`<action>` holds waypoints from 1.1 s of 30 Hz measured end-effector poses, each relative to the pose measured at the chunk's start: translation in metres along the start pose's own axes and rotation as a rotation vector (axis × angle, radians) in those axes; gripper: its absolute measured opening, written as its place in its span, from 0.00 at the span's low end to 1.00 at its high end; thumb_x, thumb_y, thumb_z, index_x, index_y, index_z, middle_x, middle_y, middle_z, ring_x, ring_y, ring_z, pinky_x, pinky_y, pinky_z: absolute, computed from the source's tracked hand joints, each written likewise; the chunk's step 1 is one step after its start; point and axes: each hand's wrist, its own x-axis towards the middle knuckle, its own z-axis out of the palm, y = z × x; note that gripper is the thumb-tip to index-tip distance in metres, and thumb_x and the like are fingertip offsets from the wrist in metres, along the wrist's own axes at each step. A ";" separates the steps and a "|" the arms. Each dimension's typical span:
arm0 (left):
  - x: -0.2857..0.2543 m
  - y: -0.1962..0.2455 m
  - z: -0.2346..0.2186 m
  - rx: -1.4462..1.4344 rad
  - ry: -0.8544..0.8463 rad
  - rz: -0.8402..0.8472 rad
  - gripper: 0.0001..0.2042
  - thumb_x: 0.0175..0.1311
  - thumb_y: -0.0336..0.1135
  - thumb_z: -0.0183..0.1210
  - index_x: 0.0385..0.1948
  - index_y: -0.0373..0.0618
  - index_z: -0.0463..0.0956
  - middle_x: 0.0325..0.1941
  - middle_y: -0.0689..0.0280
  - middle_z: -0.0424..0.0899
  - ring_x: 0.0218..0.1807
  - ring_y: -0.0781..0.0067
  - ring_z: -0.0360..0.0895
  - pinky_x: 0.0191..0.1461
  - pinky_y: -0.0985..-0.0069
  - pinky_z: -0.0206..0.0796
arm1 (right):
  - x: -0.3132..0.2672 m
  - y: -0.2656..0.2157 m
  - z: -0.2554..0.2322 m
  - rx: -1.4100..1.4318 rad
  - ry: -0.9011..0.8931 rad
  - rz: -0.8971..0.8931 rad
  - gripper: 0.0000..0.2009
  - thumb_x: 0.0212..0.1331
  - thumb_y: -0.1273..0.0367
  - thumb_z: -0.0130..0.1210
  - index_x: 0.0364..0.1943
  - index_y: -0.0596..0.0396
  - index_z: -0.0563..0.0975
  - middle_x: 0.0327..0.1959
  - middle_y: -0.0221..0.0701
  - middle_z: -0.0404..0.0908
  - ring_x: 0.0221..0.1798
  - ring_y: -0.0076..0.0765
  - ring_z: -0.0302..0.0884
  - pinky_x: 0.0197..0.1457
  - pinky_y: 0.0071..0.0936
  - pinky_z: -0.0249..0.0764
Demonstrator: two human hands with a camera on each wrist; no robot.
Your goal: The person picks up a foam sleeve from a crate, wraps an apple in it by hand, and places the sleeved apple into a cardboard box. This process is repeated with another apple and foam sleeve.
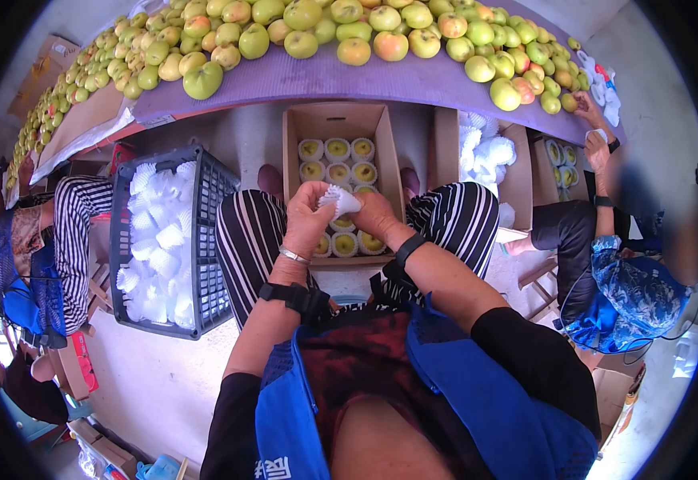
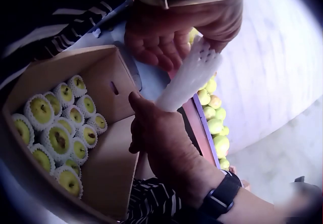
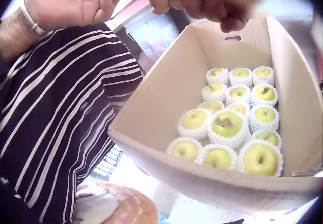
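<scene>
A white foam net (image 1: pixel 338 200) stretches between my two hands above the open box. My left hand (image 1: pixel 307 218), with a bracelet at the wrist, pinches one end; in the left wrist view that end of the foam net (image 2: pixel 204 57) lies by the thumb. My right hand (image 1: pixel 376 218) grips the other end, its fingers curled in the left wrist view. The cardboard box (image 1: pixel 381 136) below holds green apples (image 3: pixel 227 124) in white foam nets, stem ends mostly up. In the right wrist view the foam net is hidden.
A dark crate (image 1: pixel 197 240) of loose foam nets stands to the left. Across the front runs a purple-covered table (image 1: pixel 317 76) piled with bare apples (image 1: pixel 301 44). Another person reaches over it at the right, near more boxes (image 1: pixel 517 160); someone else sits at the left.
</scene>
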 end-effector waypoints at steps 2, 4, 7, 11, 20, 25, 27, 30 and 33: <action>0.002 -0.007 -0.005 0.181 0.083 -0.095 0.05 0.50 0.23 0.53 0.29 0.38 0.71 0.26 0.70 0.74 0.30 0.82 0.70 0.33 0.83 0.64 | -0.001 -0.003 0.002 -0.003 0.005 -0.006 0.08 0.42 0.64 0.52 0.26 0.49 0.77 0.28 0.39 0.78 0.34 0.47 0.75 0.38 0.38 0.71; 0.002 -0.011 -0.015 0.189 0.116 -0.167 0.05 0.54 0.28 0.52 0.31 0.40 0.71 0.28 0.68 0.75 0.31 0.80 0.72 0.35 0.82 0.64 | 0.001 -0.007 -0.002 0.067 -0.096 0.069 0.08 0.41 0.64 0.52 0.26 0.49 0.77 0.29 0.40 0.77 0.34 0.48 0.75 0.37 0.39 0.71; 0.004 -0.016 -0.015 -0.224 0.099 -0.182 0.06 0.56 0.30 0.49 0.33 0.41 0.69 0.31 0.67 0.75 0.33 0.76 0.73 0.36 0.79 0.65 | 0.006 -0.008 0.000 0.003 -0.095 0.003 0.13 0.42 0.59 0.53 0.31 0.51 0.75 0.30 0.43 0.77 0.36 0.52 0.73 0.39 0.41 0.70; 0.005 -0.013 -0.017 -0.235 0.250 -0.207 0.05 0.57 0.32 0.49 0.33 0.45 0.70 0.29 0.71 0.76 0.27 0.83 0.72 0.24 0.87 0.60 | -0.002 -0.014 -0.052 0.371 0.111 -0.260 0.26 0.37 0.57 0.60 0.42 0.57 0.70 0.44 0.44 0.72 0.49 0.45 0.68 0.52 0.35 0.64; 0.007 -0.021 -0.020 -0.252 0.257 -0.302 0.07 0.60 0.36 0.47 0.33 0.46 0.70 0.27 0.70 0.77 0.24 0.82 0.71 0.19 0.87 0.58 | 0.039 0.118 -0.227 0.040 1.100 0.313 0.21 0.50 0.63 0.50 0.47 0.61 0.65 0.47 0.50 0.68 0.51 0.53 0.64 0.54 0.39 0.60; 0.006 -0.021 -0.021 -0.263 0.242 -0.301 0.07 0.59 0.36 0.47 0.33 0.46 0.71 0.26 0.71 0.77 0.24 0.83 0.71 0.20 0.87 0.59 | 0.049 0.176 -0.251 0.045 1.285 0.308 0.17 0.51 0.66 0.47 0.46 0.57 0.66 0.43 0.47 0.71 0.49 0.51 0.67 0.51 0.38 0.62; 0.005 -0.022 -0.022 -0.263 0.250 -0.303 0.07 0.59 0.36 0.48 0.33 0.46 0.71 0.26 0.71 0.77 0.24 0.83 0.71 0.20 0.87 0.59 | 0.046 0.175 -0.255 0.056 1.168 0.363 0.16 0.51 0.66 0.47 0.45 0.55 0.67 0.39 0.43 0.74 0.44 0.49 0.71 0.48 0.38 0.64; 0.005 -0.024 -0.024 -0.263 0.235 -0.289 0.07 0.59 0.36 0.48 0.33 0.46 0.71 0.27 0.71 0.77 0.25 0.83 0.72 0.20 0.87 0.59 | 0.039 0.164 -0.254 0.169 1.129 0.346 0.15 0.47 0.68 0.52 0.41 0.55 0.70 0.36 0.40 0.76 0.40 0.44 0.73 0.45 0.35 0.66; 0.004 -0.021 -0.021 -0.266 0.228 -0.293 0.07 0.60 0.36 0.47 0.34 0.46 0.71 0.27 0.72 0.77 0.26 0.83 0.72 0.20 0.87 0.59 | 0.038 0.154 -0.252 0.260 1.026 0.374 0.19 0.42 0.68 0.58 0.42 0.57 0.71 0.37 0.37 0.75 0.40 0.36 0.72 0.44 0.28 0.67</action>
